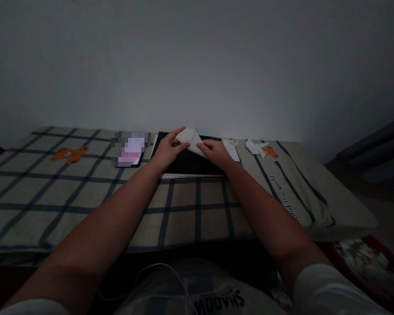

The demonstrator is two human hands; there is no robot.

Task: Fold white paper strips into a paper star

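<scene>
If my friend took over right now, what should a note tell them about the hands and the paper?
Left hand: fingers pinch the left edge of the partly folded white paper sheet.
Right hand: fingers press the same sheet's lower right edge.
The sheet is raised over a flat black board on the checked grey cloth.
Done: some folds are in; small folded white paper pieces lie to the right.
Left: the sheet is not yet a finished shape.

We are seeing a checked cloth (85,192) lying under everything, a phone (131,149) sitting just left of the left hand (167,151), and folded paper scraps (256,148) resting right of the right hand (216,153).
</scene>
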